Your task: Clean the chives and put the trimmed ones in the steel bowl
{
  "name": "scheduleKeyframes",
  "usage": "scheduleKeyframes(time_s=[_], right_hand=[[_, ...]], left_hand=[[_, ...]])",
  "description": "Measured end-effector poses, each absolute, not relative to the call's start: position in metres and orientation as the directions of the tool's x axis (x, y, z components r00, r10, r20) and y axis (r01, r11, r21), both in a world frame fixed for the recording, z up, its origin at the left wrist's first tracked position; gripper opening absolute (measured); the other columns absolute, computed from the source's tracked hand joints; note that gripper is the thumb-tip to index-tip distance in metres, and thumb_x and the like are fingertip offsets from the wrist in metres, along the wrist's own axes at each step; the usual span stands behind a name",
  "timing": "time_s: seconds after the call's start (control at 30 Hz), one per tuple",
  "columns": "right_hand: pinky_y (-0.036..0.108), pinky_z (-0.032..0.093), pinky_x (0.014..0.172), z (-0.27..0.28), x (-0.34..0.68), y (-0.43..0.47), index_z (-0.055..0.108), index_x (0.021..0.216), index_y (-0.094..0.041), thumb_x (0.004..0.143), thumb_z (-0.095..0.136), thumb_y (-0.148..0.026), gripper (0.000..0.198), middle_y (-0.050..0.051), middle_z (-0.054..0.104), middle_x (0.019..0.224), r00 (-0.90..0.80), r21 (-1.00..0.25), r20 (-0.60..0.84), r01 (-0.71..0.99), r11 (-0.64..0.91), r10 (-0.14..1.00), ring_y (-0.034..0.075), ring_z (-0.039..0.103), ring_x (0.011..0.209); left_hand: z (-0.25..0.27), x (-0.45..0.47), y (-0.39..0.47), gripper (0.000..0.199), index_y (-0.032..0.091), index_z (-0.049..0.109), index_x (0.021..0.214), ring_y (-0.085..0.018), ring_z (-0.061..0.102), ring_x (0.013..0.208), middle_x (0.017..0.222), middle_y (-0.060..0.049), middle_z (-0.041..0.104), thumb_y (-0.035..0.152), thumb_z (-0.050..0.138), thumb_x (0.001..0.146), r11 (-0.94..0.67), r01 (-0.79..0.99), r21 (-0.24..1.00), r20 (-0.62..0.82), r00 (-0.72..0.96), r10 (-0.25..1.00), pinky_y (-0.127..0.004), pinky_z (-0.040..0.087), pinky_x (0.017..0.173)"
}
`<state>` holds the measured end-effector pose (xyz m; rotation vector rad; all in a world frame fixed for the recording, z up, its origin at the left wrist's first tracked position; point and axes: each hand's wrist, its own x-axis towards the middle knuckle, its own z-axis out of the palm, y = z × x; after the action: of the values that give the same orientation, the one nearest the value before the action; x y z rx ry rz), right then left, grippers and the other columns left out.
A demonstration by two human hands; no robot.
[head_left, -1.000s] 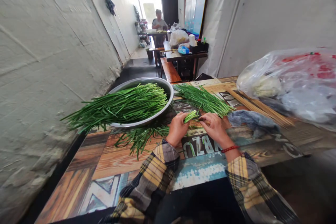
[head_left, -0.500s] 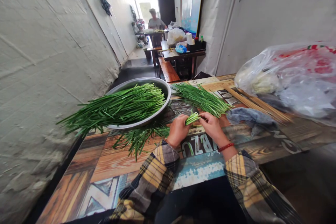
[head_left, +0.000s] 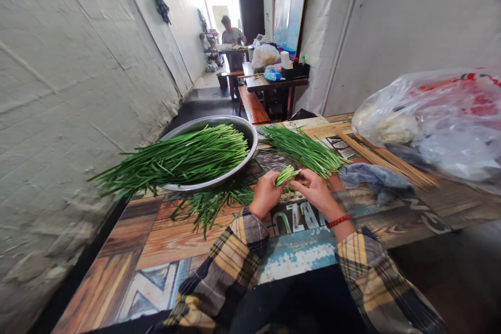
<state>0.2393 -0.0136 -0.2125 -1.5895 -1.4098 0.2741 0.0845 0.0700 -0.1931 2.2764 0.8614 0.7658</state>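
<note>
My left hand (head_left: 266,195) is closed around a small bunch of garlic chives (head_left: 287,175), whose pale cut ends stick out to the right. Close to those ends is my right hand (head_left: 317,194), its thumb and forefinger apart and nothing visible between them. Just beyond my hands, a larger bunch of chives (head_left: 307,150) lies on the table. To the left, a metal basin (head_left: 252,151) holds a big heap of chives (head_left: 199,154) that hangs over its rim. Loose chive leaves (head_left: 209,206) are scattered between the basin and my left forearm.
A grey cloth (head_left: 376,180) lies right of my right hand, with wooden sticks (head_left: 383,159) behind it. A clear plastic bag (head_left: 438,120) fills the table's right end. Farther off, a person (head_left: 233,36) is at another table, beyond a brown bench (head_left: 253,105).
My right thumb and forefinger have come away from the stem ends and spread slightly. My left hand keeps its grip on the bunch. The view has shifted a little.
</note>
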Motion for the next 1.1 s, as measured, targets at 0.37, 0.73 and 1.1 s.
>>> scheduleKeyframes(time_s=[0.37, 0.73, 1.1], right_hand=[[0.032, 0.046, 0.07, -0.218, 0.259, -0.017, 0.067, 0.079, -0.018, 0.083, 0.052, -0.041, 0.028, 0.007, 0.068, 0.078, 0.61, -0.805, 0.4, 0.591, -0.056, 0.684, 0.02, 0.06, 0.074], [0.036, 0.046, 0.082, -0.207, 0.245, -0.016, 0.069, 0.078, -0.021, 0.082, 0.055, -0.037, 0.021, 0.006, 0.071, 0.085, 0.418, -0.723, 0.488, 0.686, 0.086, 0.766, 0.022, 0.062, 0.085], [0.041, 0.041, 0.089, -0.212, 0.238, -0.017, 0.065, 0.116, -0.025, 0.091, 0.047, -0.038, 0.033, 0.009, 0.068, 0.11, 0.322, -0.516, 0.485, 0.856, -0.031, 0.813, 0.026, 0.057, 0.103]], left_hand=[[-0.192, 0.084, 0.07, 0.02, 0.016, 0.049, 0.062, -0.011, 0.042, 0.065, 0.066, 0.003, 0.048, 0.018, 0.057, 0.08, -0.626, 0.406, 0.666, 0.284, 0.639, 0.715, -0.023, 0.029, 0.061], [-0.192, 0.083, 0.066, 0.021, 0.017, 0.05, 0.064, -0.012, 0.046, 0.067, 0.068, 0.001, 0.05, 0.023, 0.055, 0.084, -0.668, 0.419, 0.615, 0.29, 0.668, 0.685, -0.023, 0.031, 0.061], [-0.189, 0.084, 0.069, 0.022, 0.017, 0.05, 0.065, -0.012, 0.046, 0.068, 0.07, 0.001, 0.051, 0.021, 0.049, 0.087, -0.632, 0.312, 0.709, 0.439, 0.507, 0.742, -0.023, 0.035, 0.064]])
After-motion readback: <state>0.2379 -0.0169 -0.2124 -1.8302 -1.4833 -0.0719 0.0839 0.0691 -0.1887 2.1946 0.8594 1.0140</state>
